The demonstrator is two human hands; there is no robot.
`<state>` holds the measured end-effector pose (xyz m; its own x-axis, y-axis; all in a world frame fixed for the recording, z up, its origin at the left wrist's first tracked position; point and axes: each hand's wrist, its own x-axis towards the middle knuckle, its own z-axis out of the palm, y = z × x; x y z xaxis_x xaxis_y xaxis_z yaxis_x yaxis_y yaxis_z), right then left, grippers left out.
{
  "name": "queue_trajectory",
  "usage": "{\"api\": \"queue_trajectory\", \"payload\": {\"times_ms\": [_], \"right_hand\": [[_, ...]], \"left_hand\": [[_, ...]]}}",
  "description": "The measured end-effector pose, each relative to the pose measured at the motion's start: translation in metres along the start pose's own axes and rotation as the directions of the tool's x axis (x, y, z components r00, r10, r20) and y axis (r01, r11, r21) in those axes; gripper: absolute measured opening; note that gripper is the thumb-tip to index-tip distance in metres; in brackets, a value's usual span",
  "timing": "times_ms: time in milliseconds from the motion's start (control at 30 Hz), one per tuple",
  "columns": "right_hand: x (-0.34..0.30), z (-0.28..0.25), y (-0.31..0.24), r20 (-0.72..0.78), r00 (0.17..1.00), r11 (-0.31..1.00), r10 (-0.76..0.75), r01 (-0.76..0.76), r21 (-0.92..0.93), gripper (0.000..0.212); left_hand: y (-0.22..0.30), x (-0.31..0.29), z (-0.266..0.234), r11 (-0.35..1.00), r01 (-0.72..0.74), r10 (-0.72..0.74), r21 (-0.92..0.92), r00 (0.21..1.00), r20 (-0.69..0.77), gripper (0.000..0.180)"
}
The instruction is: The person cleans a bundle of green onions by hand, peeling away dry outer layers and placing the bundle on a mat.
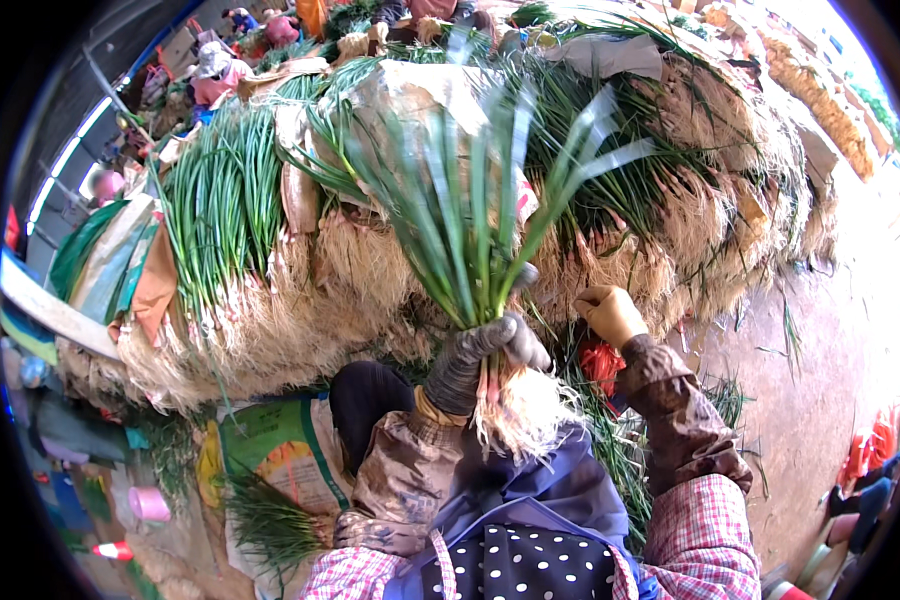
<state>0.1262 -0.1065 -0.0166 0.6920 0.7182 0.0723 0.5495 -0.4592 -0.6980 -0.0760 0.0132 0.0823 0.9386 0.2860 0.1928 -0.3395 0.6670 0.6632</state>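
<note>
My left hand (482, 358), in a grey glove, is closed around a bunch of green onions (480, 235) just above its pinkish stem ends. The long leaves fan upward and are smeared by motion at the tips; a tuft of pale roots (530, 412) hangs below the fist, over my lap. To the right of the bunch is my right hand (612, 315), in a tan glove, its fingers bent and pressed together. Anything between those fingertips is too small to make out. Behind it lies the root side of a big heap of green onions (660, 265).
More green onions (225, 200) lie stacked in rows at the left, roots facing me. A printed sack (275, 450) and loose green leaves (270, 515) are by my left arm. Red plastic (600, 362) shows below my right hand. Other people (220, 75) sit beyond the heap.
</note>
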Motion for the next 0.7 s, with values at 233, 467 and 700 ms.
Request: {"api": "queue_trajectory", "payload": {"times_ms": [233,467,700], "right_hand": [[0.043,-0.001,-0.023,-0.342,0.935,0.895,-0.095,-0.07,-0.441,0.025],[-0.022,0.012,-0.052,-0.254,0.872,0.89,-0.419,0.339,-0.307,0.017],[-0.036,0.015,-0.062,-0.042,0.997,0.948,0.071,-0.054,0.314,0.041]], "left_hand": [[-0.033,0.023,-0.065,0.996,0.064,-0.032,0.056,0.895,-0.445,0.033],[-0.067,0.029,-0.072,0.904,0.336,-0.146,0.264,0.823,-0.548,0.027],[-0.074,0.032,-0.057,0.894,0.312,-0.056,0.321,0.79,-0.611,0.014]]}}
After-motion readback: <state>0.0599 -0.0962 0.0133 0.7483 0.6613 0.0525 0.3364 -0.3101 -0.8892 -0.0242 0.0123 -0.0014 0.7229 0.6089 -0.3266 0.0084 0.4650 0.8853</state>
